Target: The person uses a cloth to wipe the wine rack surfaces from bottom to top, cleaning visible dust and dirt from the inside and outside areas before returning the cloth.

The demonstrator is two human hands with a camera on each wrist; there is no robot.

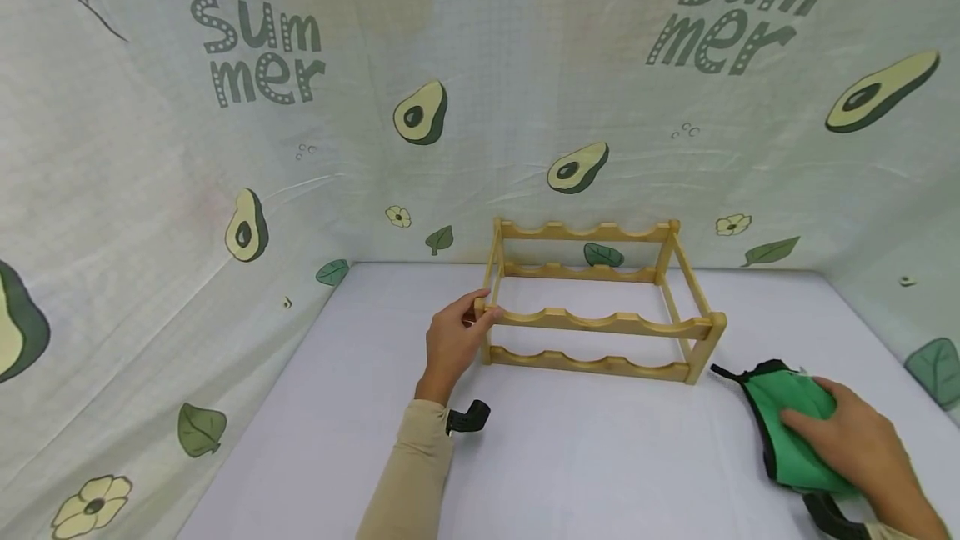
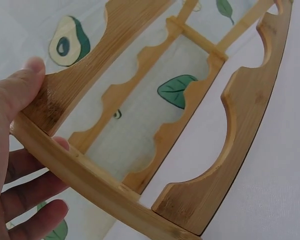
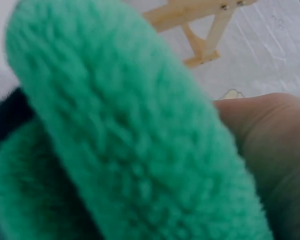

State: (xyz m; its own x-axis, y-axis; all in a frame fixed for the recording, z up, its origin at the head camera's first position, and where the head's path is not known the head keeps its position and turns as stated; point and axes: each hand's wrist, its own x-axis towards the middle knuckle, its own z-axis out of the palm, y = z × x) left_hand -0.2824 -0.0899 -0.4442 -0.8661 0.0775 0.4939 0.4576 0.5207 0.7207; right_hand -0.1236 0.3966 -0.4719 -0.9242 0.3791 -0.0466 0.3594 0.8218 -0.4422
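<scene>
L hand point(image 1: 456, 344) grips the wooden rack point(image 1: 555, 320) at its near L corner: thumb on the top front rail, other fingers bent round the end post, seen close up in the L wrist view. Rack stands upright on the white table point(image 1: 600, 457) nr the back, two tiers, w/ scalloped rails front & rear; its near R post is closest to the cloth. R hand point(image 1: 862, 440) holds the green cloth point(image 1: 787, 407) at the table's R side, thumb laid across the top; other fingers are mostly hidden & the R wrist view is blurry, so they're prob. curled round the far side. Cloth is fleecy, folded over, w/ black edging & a small loop point(image 1: 726, 372) pointing twd the rack's R post, nr it but apart. Beyond the cloth, the R wrist view catches pt of the rack w/ a few screws point(image 3: 225, 7). L arm has a tan sleeve point(image 1: 412, 457) & a black strap point(image 1: 468, 417) at the cuff. Behind & at both sides hangs a pale sheet point(image 1: 487, 23) printed w/ avocados point(image 1: 422, 113), leaves point(image 1: 201, 430), flowers point(image 1: 93, 507) & "summer" lettering point(image 1: 258, 52).
</scene>
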